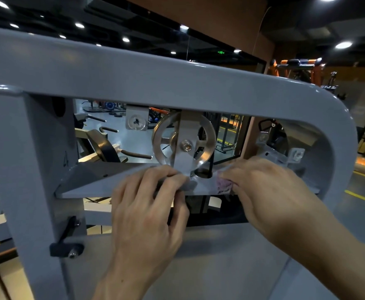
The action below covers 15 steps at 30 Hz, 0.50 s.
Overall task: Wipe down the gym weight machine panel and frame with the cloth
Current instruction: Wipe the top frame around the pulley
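Two hands worked at the frame, a big rigid grey steel tube that would take firm pressure without giving. Below its top bar, the shelf under the pulley looked stiff too. Left hand gripped the shelf's edge, fingers curled. Right hand pressed a small cloth onto the shelf: soft, light, best held bunched under the fingers.
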Motion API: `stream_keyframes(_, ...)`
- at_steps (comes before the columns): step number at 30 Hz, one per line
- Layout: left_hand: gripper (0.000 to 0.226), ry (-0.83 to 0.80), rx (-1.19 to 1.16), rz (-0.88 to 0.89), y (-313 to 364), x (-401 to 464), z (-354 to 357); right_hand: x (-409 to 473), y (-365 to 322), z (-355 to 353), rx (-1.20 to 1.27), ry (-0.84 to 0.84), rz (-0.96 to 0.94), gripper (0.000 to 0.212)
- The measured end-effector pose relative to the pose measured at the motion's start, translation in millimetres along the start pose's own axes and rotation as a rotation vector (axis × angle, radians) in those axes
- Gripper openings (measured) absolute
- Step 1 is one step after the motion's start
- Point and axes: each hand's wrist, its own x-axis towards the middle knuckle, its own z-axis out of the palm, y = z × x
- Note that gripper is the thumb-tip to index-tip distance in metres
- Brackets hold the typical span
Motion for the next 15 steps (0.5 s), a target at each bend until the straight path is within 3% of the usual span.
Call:
stream_keyframes(6, 0.023, 0.022, -0.012, -0.013, -1.3, -1.3, 0.8, 33.2, 8.6, 15.4, 0.104, 0.147, 0.04, 0.019)
stream_keyframes(9, 0.021, 0.037, -0.016, -0.004, -1.5, -1.7, 1.1, 24.3, 15.8, 4.3, 0.204, 0.126, -0.001, 0.026)
stream_keyframes(15, 0.022, 0.051, 0.012, 0.004, -0.4, -0.1, 6.1, 39.3, 19.1, 3.0, 0.179, 0.135, -0.067, 0.026)
